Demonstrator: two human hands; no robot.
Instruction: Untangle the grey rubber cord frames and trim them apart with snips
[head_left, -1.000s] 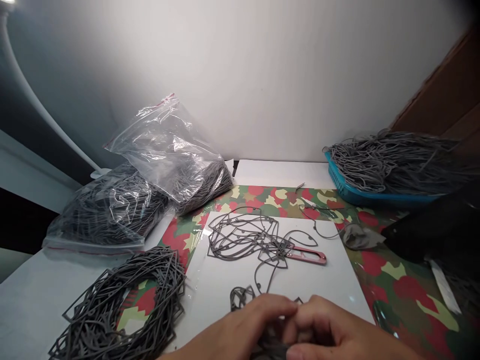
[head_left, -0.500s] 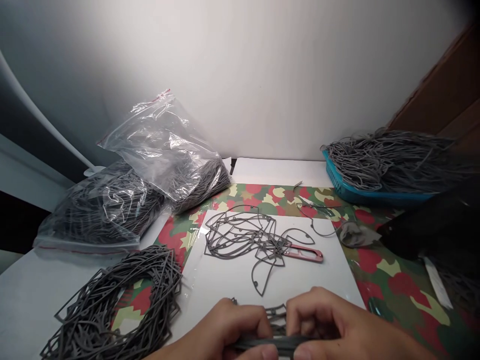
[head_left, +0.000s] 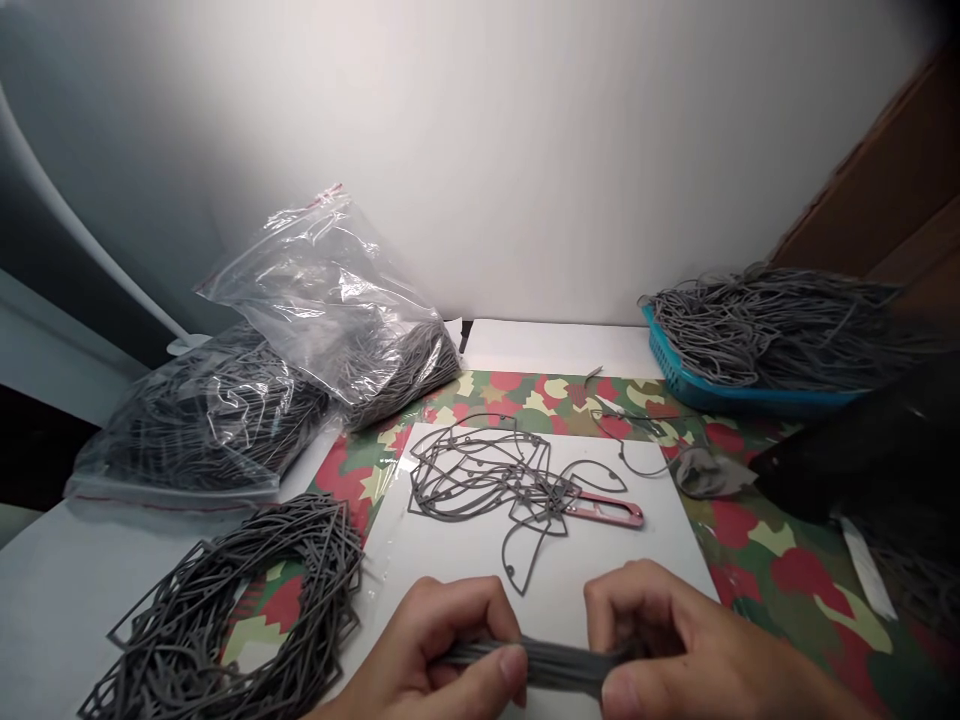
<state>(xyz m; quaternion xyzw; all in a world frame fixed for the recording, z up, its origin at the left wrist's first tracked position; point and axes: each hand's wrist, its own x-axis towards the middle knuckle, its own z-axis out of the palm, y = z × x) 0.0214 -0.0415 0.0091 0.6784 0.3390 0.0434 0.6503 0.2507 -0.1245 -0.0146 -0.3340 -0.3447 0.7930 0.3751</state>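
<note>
A bundle of thin dark grey rubber gaskets (head_left: 562, 665) stretches between my two hands at the bottom of the view. My left hand (head_left: 450, 645) is closed round its left end, thumb on top. On the right end, my right hand (head_left: 660, 640) grips with curled fingers and thumb. Just beyond them, a loose tangle of grey gaskets (head_left: 465, 510) with small round tabs lies on a white sheet (head_left: 450, 570). A pink-handled cutter (head_left: 611, 510) rests at the tangle's right, its front end partly hidden under the gaskets.
A ring-shaped heap of gaskets (head_left: 300, 610) lies at left. Behind it are clear zip bags (head_left: 232, 410) filled with grey strands. A blue basket (head_left: 720, 395), heaped with gaskets, stands at back right. At right sits a black bag-like object (head_left: 862, 440) on the camouflage mat (head_left: 795, 570).
My hands have risen slightly and moved a little apart, with the gasket bundle now more visible between them. The tangle and the cutter stay where they were.
</note>
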